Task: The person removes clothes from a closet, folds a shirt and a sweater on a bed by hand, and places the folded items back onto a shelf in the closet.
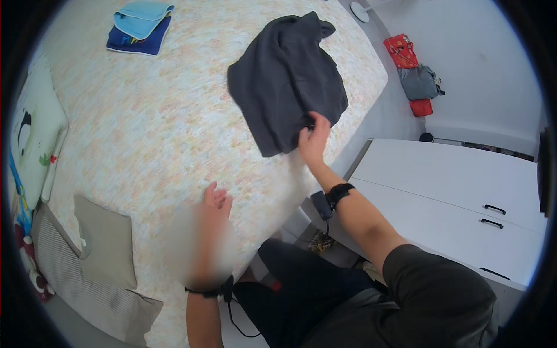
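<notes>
A dark grey garment (289, 82) lies loosely spread and wrinkled on the bed's floral sheet (174, 126). My right hand (315, 137) is at the garment's near right edge, fingers bent on the cloth; whether it pinches the fabric cannot be told. My left hand (216, 206) is over the sheet, below and left of the garment, holding nothing, its fingers apart; its back is partly blurred. Black straps with small devices are on both wrists.
Folded light blue and navy cloths (141, 26) lie at the upper left. A folded beige shirt (109, 248) rests partly on a striped grey cloth (74, 261). A pale pillow (39, 130) is at the left edge. To the right stand a white cabinet (435, 182) and bags (417, 82).
</notes>
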Available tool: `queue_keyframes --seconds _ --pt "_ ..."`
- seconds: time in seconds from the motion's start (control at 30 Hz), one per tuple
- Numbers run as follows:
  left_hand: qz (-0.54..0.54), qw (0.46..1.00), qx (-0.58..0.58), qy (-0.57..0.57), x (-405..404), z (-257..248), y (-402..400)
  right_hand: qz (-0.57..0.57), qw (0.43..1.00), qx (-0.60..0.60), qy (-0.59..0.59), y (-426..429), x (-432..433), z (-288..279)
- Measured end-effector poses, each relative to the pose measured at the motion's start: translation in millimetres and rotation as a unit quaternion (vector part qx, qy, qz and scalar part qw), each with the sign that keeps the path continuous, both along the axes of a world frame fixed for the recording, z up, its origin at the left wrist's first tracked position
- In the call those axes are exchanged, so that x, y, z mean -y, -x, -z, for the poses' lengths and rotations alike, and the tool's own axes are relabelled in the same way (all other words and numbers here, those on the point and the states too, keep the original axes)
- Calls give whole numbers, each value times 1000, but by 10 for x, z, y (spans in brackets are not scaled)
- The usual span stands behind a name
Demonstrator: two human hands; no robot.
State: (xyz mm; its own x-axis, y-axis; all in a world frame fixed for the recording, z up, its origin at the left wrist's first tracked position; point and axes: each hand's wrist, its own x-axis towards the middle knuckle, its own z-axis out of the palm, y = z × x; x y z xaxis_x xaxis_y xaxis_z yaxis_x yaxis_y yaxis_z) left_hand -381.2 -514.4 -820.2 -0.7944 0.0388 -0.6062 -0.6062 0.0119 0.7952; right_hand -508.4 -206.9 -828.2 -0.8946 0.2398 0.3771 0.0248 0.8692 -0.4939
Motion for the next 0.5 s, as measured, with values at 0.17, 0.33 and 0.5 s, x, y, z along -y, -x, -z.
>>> queue_keyframes --seconds 0.17,0.33,0.5 --pt "-41 981 67 -178 -906 308 762 463 864 79 179 177 -1189 466" --pt "-23 987 69 -143 -1305 432 1150 302 678 119 659 341 -1036 278" --pt "-70 982 26 -172 -1367 -116 888 268 584 34 765 466 -941 -112"
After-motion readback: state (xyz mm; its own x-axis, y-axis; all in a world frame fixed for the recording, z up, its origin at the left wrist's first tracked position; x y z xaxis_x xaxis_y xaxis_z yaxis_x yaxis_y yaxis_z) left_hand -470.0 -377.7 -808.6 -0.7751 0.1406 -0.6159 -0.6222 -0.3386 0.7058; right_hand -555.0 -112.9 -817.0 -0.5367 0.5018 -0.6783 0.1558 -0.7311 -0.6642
